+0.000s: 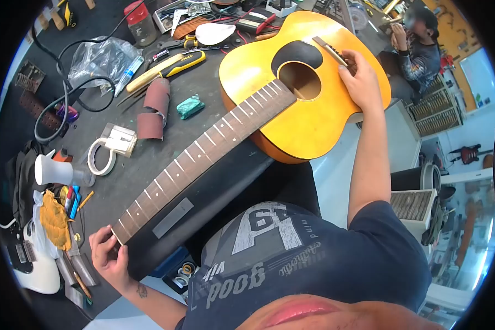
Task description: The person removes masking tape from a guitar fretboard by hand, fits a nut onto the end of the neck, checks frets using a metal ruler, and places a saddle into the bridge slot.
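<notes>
An acoustic guitar (324, 132) with a yellow top and no strings lies flat, its body at the upper right and its neck running down to the lower left. My left hand (109, 256) is closed around the nut end of the fretboard (190, 162), thumb on the near side and fingers on the far side. The headstock cannot be seen. At the bridge (329, 49), my right hand (362, 80) has its thumb and curled fingers at the near end. A black pickguard (297, 55) borders the round soundhole (300, 81).
On the dark bench (165, 132) lie a sandpaper roll (153, 107), masking tape (102, 157), a green wrapped piece (190, 106), a yellow-handled tool (184, 64) and a plastic bag (102, 60). A white guitar body (38, 275) is at left. Another person (421, 55) sits at upper right.
</notes>
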Motion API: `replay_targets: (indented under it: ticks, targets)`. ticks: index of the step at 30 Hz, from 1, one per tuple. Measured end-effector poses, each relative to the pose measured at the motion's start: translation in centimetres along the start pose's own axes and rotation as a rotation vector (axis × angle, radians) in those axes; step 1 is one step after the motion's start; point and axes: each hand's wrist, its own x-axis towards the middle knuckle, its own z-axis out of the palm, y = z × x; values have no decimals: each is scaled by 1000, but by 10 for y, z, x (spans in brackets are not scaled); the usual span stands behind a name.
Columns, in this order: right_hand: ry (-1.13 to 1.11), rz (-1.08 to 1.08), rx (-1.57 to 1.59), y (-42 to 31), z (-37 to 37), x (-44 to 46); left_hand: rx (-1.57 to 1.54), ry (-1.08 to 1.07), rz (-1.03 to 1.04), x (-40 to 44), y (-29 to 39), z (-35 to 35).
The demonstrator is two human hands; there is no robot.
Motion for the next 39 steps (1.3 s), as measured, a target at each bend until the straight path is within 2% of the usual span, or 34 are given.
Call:
replay_targets:
  ticks: [11, 18, 33, 39]
  targets:
    - [7, -30, 6, 4, 3, 0, 87, 10, 29, 2, 4, 1]
    - [-24, 18, -17, -5, -1, -1, 7, 27, -22, 0, 2, 4]
    - [-8, 2, -38, -4, -1, -1, 58, 22, -9, 1, -2, 0]
    - [-34, -64, -18, 21, 3, 3, 125, 42, 88, 10, 12, 8]
